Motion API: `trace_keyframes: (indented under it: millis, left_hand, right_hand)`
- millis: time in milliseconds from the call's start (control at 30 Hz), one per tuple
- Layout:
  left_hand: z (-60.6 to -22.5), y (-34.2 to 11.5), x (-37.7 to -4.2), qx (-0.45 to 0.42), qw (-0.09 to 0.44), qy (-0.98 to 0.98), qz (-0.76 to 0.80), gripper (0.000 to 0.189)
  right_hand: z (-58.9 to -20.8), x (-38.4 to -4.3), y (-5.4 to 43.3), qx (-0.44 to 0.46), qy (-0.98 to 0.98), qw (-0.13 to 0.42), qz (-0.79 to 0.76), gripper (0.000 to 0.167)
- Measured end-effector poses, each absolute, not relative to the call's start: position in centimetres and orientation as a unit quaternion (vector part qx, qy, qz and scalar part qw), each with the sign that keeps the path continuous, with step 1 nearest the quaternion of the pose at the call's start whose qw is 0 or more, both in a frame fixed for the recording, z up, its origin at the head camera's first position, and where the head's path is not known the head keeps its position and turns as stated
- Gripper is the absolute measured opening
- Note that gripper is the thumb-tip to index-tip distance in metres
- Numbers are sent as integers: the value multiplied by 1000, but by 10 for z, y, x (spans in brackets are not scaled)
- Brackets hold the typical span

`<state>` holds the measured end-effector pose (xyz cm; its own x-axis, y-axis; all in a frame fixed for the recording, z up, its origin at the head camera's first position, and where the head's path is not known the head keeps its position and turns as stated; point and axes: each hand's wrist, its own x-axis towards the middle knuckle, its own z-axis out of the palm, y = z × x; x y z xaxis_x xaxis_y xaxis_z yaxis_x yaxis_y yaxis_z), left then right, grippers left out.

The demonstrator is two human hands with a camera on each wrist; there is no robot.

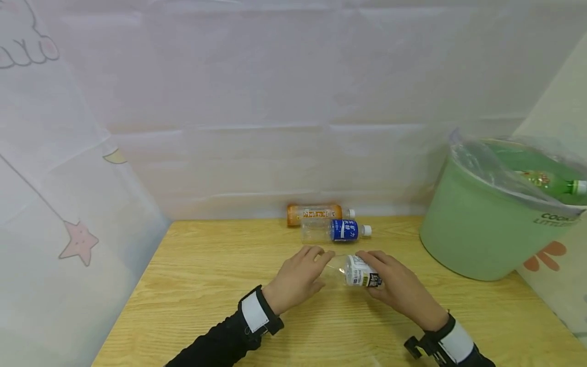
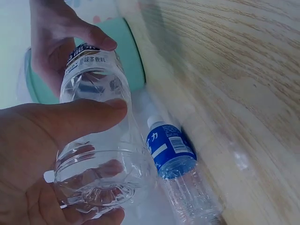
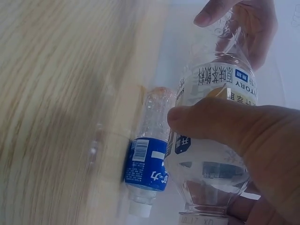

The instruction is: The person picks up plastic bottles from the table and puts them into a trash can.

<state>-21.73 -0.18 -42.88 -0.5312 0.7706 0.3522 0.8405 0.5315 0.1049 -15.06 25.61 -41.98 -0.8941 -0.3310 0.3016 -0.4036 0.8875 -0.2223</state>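
Note:
A clear plastic bottle (image 1: 355, 270) with a white label lies sideways between both hands, close over the wooden table. My left hand (image 1: 297, 278) holds its base end, the thumb (image 2: 89, 119) across one side and the fingers behind it. Around the labelled part curls my right hand (image 1: 403, 285), its thumb pressing on the label (image 3: 218, 77). The white cap end points right, toward the lower edge in the right wrist view. Just beyond the hands lies a second clear bottle with a blue label (image 1: 345, 230) and a white cap.
Behind the blue-labelled bottle, by the papered wall, lies a bottle with an orange label (image 1: 316, 212). At the right stands a pale green bin (image 1: 472, 224) with a clear liner; a green bottle (image 1: 550, 182) rests inside it.

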Motion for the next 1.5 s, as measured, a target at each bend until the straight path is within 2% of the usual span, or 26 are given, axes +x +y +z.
trace_keyframes:
  millis: [300, 533, 733, 1267, 1500]
  left_hand:
    - [-436, -15, -218, -442, 103, -878, -153, 78]
    - [-443, -34, -213, -405, 57, -894, -181, 80]
    - [-450, -52, -208, -388, 41, -900, -193, 82]
    - [-459, -67, -216, -377, 54, -907, -179, 79]
    - [-451, -56, -224, -385, 66, -903, -182, 77]
  right_hand:
    - [-419, -150, 260, 205, -960, 140, 128, 85]
    - [-417, -150, 266, 205, -960, 148, 121, 84]
    - [-412, -150, 271, 191, -963, 146, 122, 84]
    - [-378, -153, 292, 211, -953, 174, 131, 84]
    - [-355, -155, 314, 229, -935, 247, 115, 88]
